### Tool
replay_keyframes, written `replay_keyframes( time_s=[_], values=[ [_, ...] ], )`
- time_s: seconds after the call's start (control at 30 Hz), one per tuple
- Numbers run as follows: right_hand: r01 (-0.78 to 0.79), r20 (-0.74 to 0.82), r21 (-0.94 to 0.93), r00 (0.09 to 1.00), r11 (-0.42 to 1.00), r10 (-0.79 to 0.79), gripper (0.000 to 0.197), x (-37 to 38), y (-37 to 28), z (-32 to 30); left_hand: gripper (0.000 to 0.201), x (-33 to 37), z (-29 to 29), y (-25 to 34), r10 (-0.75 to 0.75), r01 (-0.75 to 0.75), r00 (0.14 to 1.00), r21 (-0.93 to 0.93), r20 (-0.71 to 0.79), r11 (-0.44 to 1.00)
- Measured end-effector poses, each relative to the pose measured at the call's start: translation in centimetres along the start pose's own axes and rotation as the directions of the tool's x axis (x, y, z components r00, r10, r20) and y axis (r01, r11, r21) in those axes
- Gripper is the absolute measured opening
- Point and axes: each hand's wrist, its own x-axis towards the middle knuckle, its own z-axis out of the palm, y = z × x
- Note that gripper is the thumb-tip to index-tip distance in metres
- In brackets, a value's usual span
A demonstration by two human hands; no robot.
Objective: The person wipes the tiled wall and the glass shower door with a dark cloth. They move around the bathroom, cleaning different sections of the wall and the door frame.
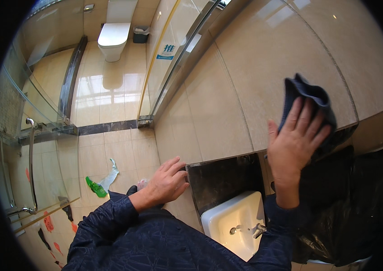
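Note:
My right hand [296, 143] presses a dark blue cloth [311, 90] flat against the beige tiled wall [263, 77], above the counter's edge. The fingers lie spread over the cloth, and part of it bunches up beyond the fingertips. My left hand [166, 183] hangs in the air left of the black counter [225, 178], with its fingers apart and nothing in them. Between my two arms a white washbasin [218, 221] with a chrome tap [259, 231] is set at the counter.
Black plastic sheeting [331, 221] covers something at the right. A glass door [46, 171] with a chrome handle [32, 167] stands at the left. A green and white plastic piece [98, 186] lies on the floor. Farther off are a toilet [113, 38] and a small bin [140, 35].

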Motion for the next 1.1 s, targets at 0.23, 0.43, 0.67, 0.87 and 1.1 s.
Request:
replay_keyframes(
  time_s=[0.23,0.43,0.67,0.87,1.1],
  values=[
    [0.420,0.347,0.259,0.800,0.870,-0.489,0.097,-9.6,-12.3,9.6,0.032,-1.4,1.1,-1.0,-0.040,0.040,0.998,-0.014,0.056,0.999],
    [0.636,0.406,0.322,0.577,0.701,-0.709,0.098,-17.9,-21.9,15.5,0.032,-4.1,1.4,-2.9,-0.136,0.136,0.987,0.006,0.084,0.991],
    [0.680,0.443,0.517,0.308,0.520,-0.842,0.093,-24.3,-29.4,20.1,0.031,-8.4,2.0,-4.6,-0.274,0.276,0.951,0.005,0.141,0.961],
    [0.708,0.488,0.576,0.103,0.408,-0.867,0.088,-24.8,-30.3,20.2,0.032,-9.6,2.0,-4.9,-0.294,0.296,0.943,0.007,0.157,0.955],
    [0.590,0.359,0.515,0.511,0.622,-0.781,0.082,-19.2,-19.3,14.2,0.034,-7.7,1.1,-4.5,-0.131,0.125,0.988,0.069,0.087,0.990]
  ],
)
